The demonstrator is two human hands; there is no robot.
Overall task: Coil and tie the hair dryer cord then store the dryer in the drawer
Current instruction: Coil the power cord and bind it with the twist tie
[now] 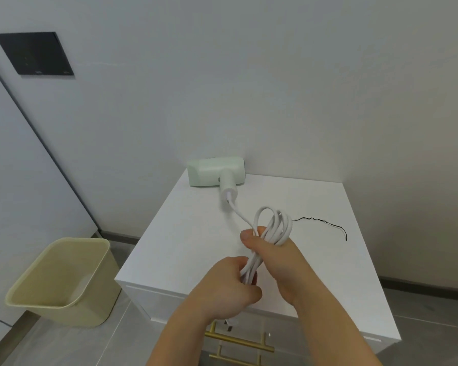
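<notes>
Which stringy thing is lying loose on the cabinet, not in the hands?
The thin black tie. It lies wavy on the white cabinet top, untouched. The thick white cord is bunched in loops held by the left hand and right hand.

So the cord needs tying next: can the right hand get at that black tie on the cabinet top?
Probably not yet: the tie lies unobstructed, but the right hand is gripping the coiled cord.

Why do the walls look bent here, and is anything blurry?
Head view: a wide-angle lens bows the door edge and cabinet lines; the light is soft and even, shadows faint; the hands and cord look slightly soft, the dryer clear.
</notes>
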